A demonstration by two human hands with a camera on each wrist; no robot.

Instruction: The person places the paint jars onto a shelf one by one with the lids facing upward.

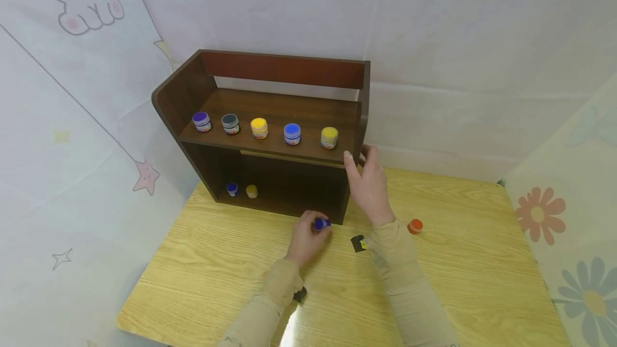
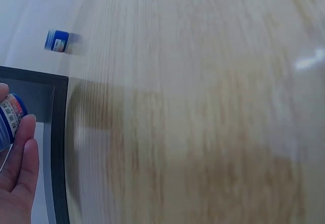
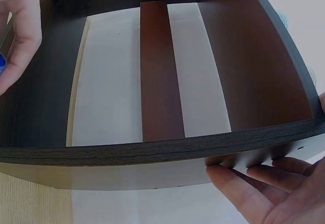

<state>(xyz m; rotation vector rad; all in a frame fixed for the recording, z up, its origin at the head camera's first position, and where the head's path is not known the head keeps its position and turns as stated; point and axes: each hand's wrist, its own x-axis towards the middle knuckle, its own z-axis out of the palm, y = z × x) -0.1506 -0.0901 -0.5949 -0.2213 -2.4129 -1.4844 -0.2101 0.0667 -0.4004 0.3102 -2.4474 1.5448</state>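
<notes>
right hand (image 1: 370,189): grip clamped on shelf (image 1: 289,102) at right edge, likely steadying it
left hand (image 1: 305,240): grip clamped on blue jar (image 1: 320,224), near lower right corner

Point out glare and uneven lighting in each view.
Head view: glare on the table near the bottom, dim lower compartment; left wrist: white glare at right, shadow beside the shelf unit; right wrist: dark panels against bright gaps.

Soft light fills the head view, with glare on the counter (image 1: 482,266) (low centre), shadow inside the shelf unit (image 1: 294,181), and haze over the left-wrist view.
</notes>
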